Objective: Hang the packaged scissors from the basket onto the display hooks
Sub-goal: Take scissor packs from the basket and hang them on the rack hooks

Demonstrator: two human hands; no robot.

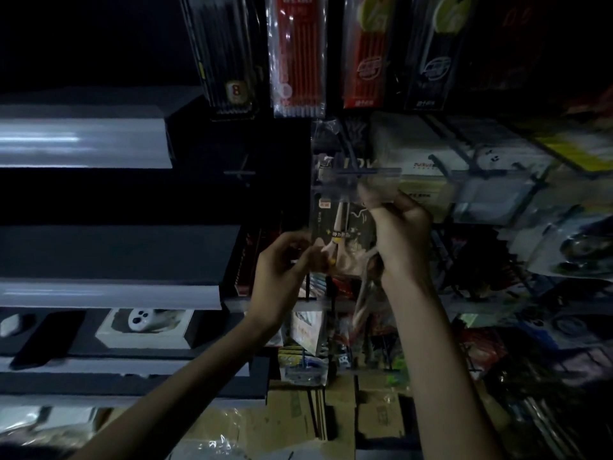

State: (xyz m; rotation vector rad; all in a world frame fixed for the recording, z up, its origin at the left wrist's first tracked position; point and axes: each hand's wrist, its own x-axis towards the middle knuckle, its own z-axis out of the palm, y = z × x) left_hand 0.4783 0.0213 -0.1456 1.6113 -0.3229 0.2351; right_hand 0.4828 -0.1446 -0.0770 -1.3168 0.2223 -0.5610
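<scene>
This is the hanging step. At frame centre the left hand (285,263) pinches the lower left edge of the packaged scissors (345,234). The right hand (399,234) grips its upper right, just below the display hook (345,172). Next, the packet's hole likely needs threading onto the hook; blur hides whether it is on.

One left hand (282,270), one right hand (401,240), one scissors pack (348,227), four hanging stationery packs (298,54)

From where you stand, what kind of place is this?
Probably a stationery shop: packs of pencils hang overhead, packaged scissors are held up to a display hook, and cardboard boxes sit below.
</scene>
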